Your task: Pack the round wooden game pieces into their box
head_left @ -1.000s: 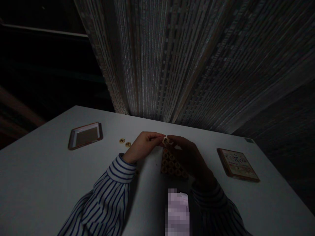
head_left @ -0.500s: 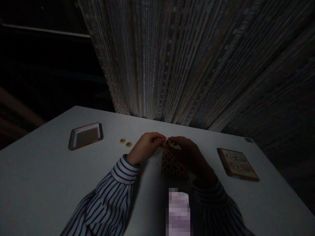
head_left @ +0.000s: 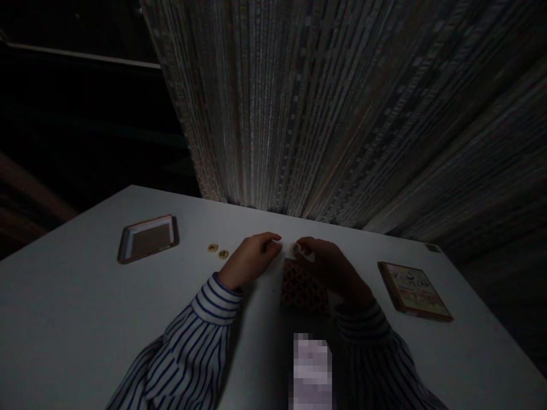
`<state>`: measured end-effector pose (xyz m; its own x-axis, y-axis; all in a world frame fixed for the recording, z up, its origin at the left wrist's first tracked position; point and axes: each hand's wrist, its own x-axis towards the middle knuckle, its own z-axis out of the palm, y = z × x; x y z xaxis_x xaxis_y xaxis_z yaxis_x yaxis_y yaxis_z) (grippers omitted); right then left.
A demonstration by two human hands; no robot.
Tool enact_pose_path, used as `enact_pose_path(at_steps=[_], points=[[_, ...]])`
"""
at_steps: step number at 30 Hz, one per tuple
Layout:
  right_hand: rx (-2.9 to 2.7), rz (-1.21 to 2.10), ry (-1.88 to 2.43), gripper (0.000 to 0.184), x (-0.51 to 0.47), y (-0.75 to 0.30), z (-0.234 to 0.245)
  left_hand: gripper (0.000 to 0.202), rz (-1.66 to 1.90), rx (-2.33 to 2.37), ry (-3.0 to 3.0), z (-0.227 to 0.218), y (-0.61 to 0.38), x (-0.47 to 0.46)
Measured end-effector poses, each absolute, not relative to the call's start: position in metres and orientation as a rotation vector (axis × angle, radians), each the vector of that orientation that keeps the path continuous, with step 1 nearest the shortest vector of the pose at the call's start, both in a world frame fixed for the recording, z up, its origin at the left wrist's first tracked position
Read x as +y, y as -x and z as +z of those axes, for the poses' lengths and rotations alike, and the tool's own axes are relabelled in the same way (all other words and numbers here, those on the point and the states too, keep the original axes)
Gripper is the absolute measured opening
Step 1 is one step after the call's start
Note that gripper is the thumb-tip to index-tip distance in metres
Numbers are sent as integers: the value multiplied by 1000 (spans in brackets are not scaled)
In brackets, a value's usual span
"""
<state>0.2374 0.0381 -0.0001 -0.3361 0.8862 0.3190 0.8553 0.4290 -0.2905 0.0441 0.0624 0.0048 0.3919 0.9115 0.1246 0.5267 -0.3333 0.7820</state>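
A pale round Chinese chess piece [head_left: 294,248] with a dark character is pinched between the thumb and fingers of my right hand [head_left: 331,265]. Directly below that hand lies a block of round pieces [head_left: 302,289] in tight rows, partly in its shadow. Just left of the held piece is my left hand [head_left: 252,259], thumb and forefinger slightly apart with nothing between them. Two more chess pieces, one marked piece [head_left: 212,247] and a second piece [head_left: 223,254], lie flat on the table left of my left hand.
On the white table [head_left: 85,307], a shallow open tray or lid [head_left: 125,246] lies at left. A flat, book-like case [head_left: 412,289] with a picture lies at right. A blurred-out phone-like object [head_left: 313,373] is near me. Behind the table hangs a striped curtain [head_left: 273,114].
My left fingers have come off the chess piece and parted. My right hand now holds that piece alone, slightly farther right.
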Motion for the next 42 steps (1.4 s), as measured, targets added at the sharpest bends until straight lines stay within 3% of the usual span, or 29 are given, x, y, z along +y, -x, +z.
enact_pose_path(at_steps=[10, 42], points=[[-2436, 231, 1631, 18, 41, -239, -6, 33, 516, 1284, -2174, 1, -40, 63], [-2640, 240, 1687, 20, 47, -237, -25, 33, 519, 1288, -2199, -4, -35, 67]])
